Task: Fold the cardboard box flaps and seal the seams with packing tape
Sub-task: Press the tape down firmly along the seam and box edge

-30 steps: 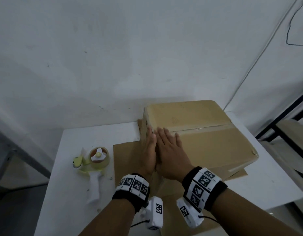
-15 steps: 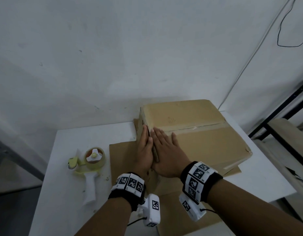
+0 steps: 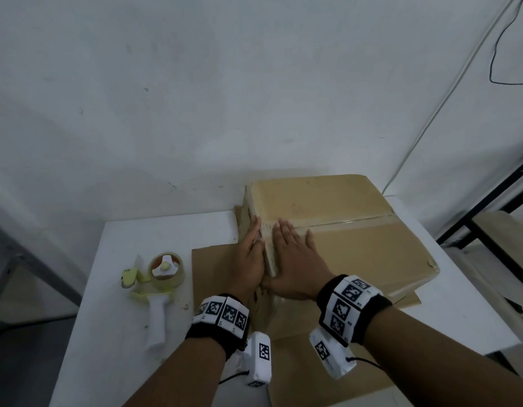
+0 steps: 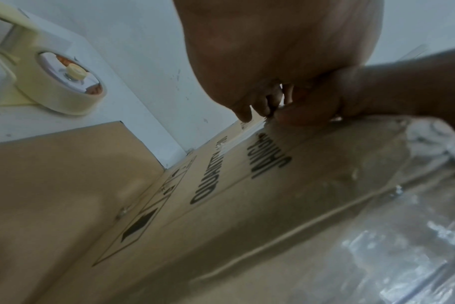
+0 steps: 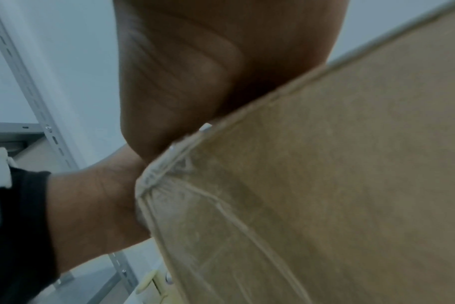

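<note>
Both my hands flat on the box, smoothing tape at its left edge.

The box (image 3: pixel 357 248) sits on flat cardboard (image 3: pixel 213 268) on the white surface (image 3: pixel 154 239), its top flaps folded shut with a tape strip (image 3: pixel 348 223) along the centre seam. My right hand (image 3: pixel 292 259) lies palm down on the box top at the near left corner, fingers straight and spread, tips at the tape, grasping nothing. My left hand (image 3: pixel 248 259) presses against the box's left side, fingers straight and together, also grasping nothing; the two thumbs meet at the box edge. The tape gun (image 3: pixel 159 289) lies on the surface left of the box, well clear of it.
</note>
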